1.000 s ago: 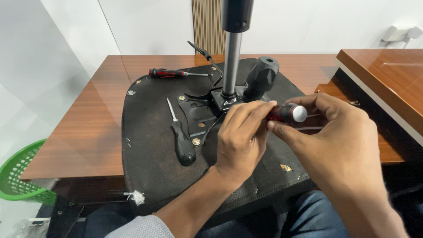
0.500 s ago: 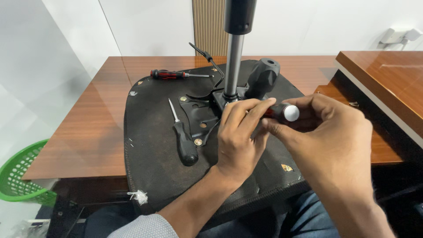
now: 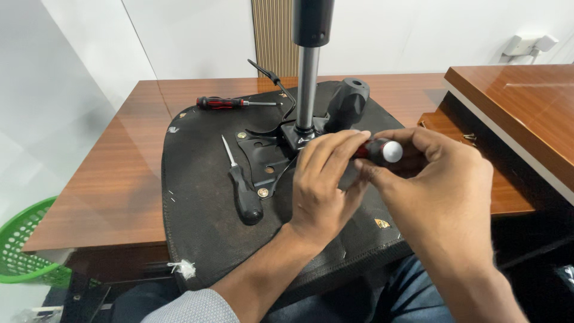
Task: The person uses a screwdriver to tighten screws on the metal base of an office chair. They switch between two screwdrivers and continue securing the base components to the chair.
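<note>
Here, in the centre of the frame, both hands close on one screwdriver (image 3: 378, 151), a tool with a red and black handle and a round silver cap at its end. The right hand (image 3: 439, 185) wraps its fingers around the handle from the right, and the left hand (image 3: 323, 182) pinches the front part of it; the tip is hidden under the left fingers, so I cannot tell what it touches. Under the hands lies an upturned chair seat (image 3: 203, 203), black with a rough woven underside, its rounded edge hanging over the near edge of the wooden table (image 3: 101, 179). A flat black metal plate (image 3: 266, 157) with brass-coloured bolts is on the seat, and a smooth steel gas cylinder (image 3: 307, 78) rises from it to the top centre. A black-handled screwdriver (image 3: 242, 185) lies on the seat, left of the hands. A second red and black screwdriver (image 3: 230, 103) rests at upper left on the glossy table, where much free surface remains. A green plastic basket (image 3: 24, 251) shows at lower left.
</note>
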